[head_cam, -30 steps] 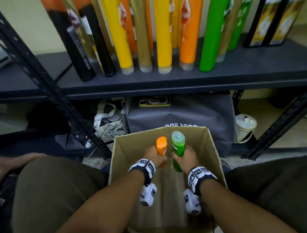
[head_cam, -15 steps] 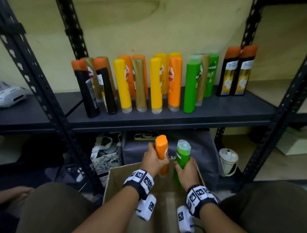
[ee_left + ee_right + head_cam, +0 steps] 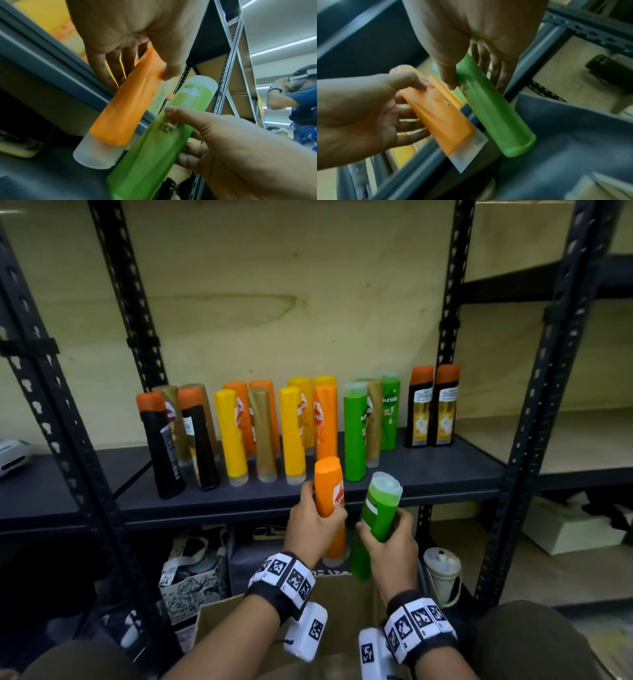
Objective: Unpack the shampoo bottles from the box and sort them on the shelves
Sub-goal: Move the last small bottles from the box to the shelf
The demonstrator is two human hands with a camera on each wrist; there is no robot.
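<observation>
My left hand [image 3: 313, 525] grips an orange shampoo bottle [image 3: 329, 487] upright, just in front of the dark shelf [image 3: 445, 474]. My right hand [image 3: 390, 537] grips a green shampoo bottle [image 3: 376, 515], tilted a little to the right. Both bottles are raised above the cardboard box [image 3: 239, 614], whose rim shows at the bottom between my arms. In the left wrist view fingers and thumb wrap the orange bottle [image 3: 126, 108], with the green bottle [image 3: 154, 148] beside it. In the right wrist view the green bottle [image 3: 489, 105] lies in my fingers next to the orange bottle [image 3: 440, 111].
Several bottles stand in colour groups on the shelf: black with orange caps [image 3: 161, 443], yellow [image 3: 229, 436], orange [image 3: 325, 422], green [image 3: 354, 433], two black boxes [image 3: 431, 405]. Black uprights [image 3: 68, 440] flank it. Below are a grey bag [image 3: 250, 556] and a white jar [image 3: 442, 570].
Both hands lifted the orange and green bottles out of the box and up toward the shelf edge. My view rose from the box to the shelf.
</observation>
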